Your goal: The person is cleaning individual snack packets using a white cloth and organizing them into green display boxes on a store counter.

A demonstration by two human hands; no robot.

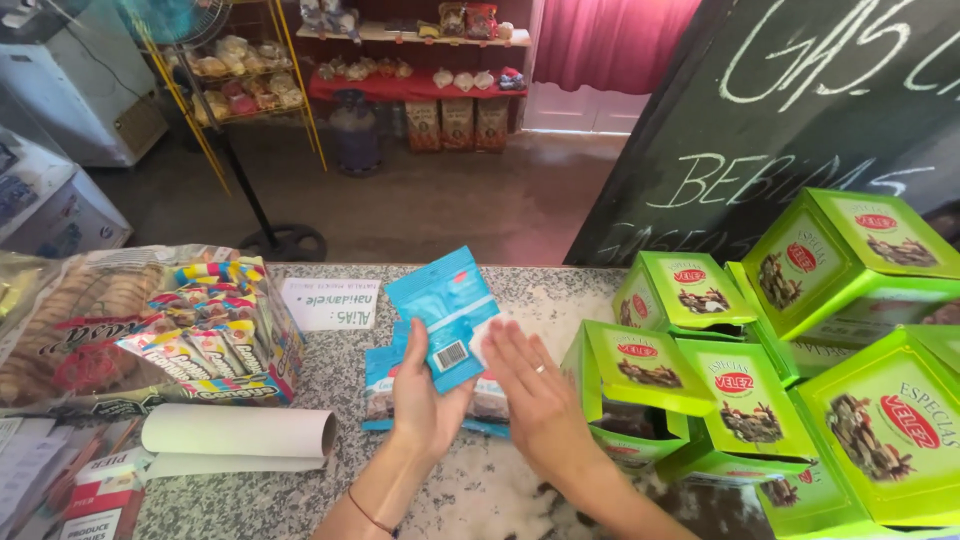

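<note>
My left hand [425, 400] holds a small blue packet [447, 315] upright over a speckled stone counter [330, 495], its back side with a white label facing me. My right hand [535, 395] lies flat with fingers together and wears a ring; its fingertips touch the packet's right edge. Under both hands lie more blue packets [382, 385], flat on the counter.
Several bright green cartons [760, 360] are stacked at the right. At the left are wrapped sweets in a bag [215, 335], a biscuit pack [70, 330], a white paper roll [240, 432] and a small card [330, 303]. A black chalkboard [790, 110] stands behind. A shop floor, shelves and a fan stand lie beyond.
</note>
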